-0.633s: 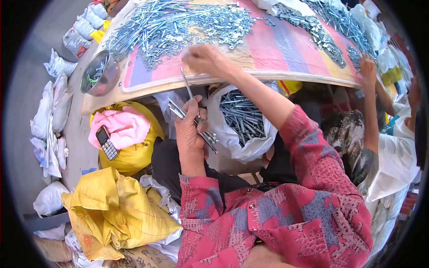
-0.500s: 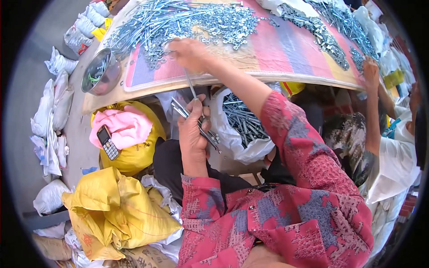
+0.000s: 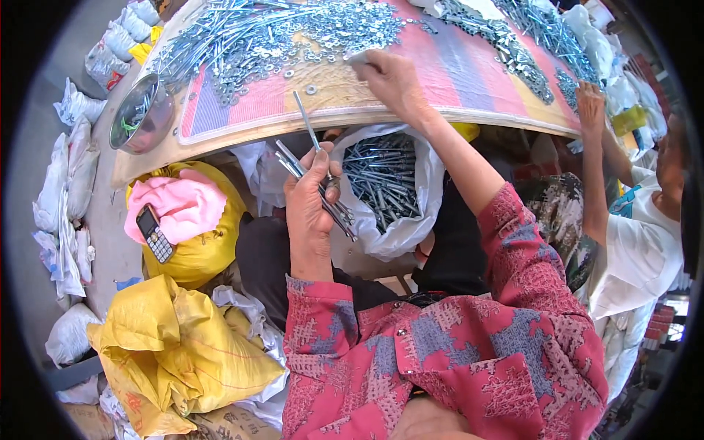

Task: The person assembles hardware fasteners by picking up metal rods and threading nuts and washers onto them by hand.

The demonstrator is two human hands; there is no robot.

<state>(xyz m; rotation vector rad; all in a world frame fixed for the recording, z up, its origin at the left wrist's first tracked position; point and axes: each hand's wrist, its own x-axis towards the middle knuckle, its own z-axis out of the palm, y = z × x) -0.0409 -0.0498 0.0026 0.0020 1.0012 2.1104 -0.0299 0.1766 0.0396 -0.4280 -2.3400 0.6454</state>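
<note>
My left hand (image 3: 312,202) is closed round a bunch of long silvery bolts (image 3: 292,163), above a white bag. One bolt (image 3: 305,117) stands up from between its thumb and fingers, its free end toward the table edge. Over the table, my right hand (image 3: 396,84) has its fingers pinched together at the edge of a pile of washers and nuts (image 3: 323,45). Something greyish shows at its fingertips, too blurred to name. Several loose washers (image 3: 311,89) lie on the striped cloth (image 3: 257,104) between the two hands.
Below the table edge an open white bag (image 3: 429,183) holds many bolts. A metal bowl (image 3: 163,117) stands at the table's left corner. A phone (image 3: 154,233) and pink cloth (image 3: 192,205) rest on a yellow sack (image 3: 220,249). At the right, another person's hand (image 3: 589,103) reaches onto the table.
My right hand has moved right across the table, from the left part of the pile toward its right edge. The left hand still grips the bolts; the upright one now tilts less toward the right hand.
</note>
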